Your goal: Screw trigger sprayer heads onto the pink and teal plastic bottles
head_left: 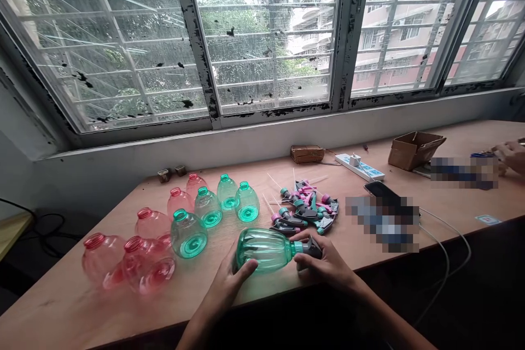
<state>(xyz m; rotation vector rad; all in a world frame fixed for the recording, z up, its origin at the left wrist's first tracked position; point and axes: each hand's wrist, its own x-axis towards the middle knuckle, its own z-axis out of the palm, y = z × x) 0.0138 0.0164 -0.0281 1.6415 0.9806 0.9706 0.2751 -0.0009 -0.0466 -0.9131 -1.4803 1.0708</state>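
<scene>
A clear green spray bottle (264, 250) lies on its side in my two hands above the front edge of the table, its neck toward the right. My left hand (232, 273) is wrapped round the bottle's base end. On its neck sits a dark grey trigger sprayer head (311, 248) with a green collar, and my right hand (322, 262) is closed round that head. Just behind the bottle is a pile of loose trigger sprayers (305, 208) in grey, pink and green, some with thin tubes sticking up.
Open-necked green bottles (189, 238) and red bottles (148, 265) stand at the left. Toward the right are a phone (389, 199), a power strip (360, 167), an open cardboard box (415, 150) and white cables (445, 262). Another person's hand (511, 156) shows at the far right.
</scene>
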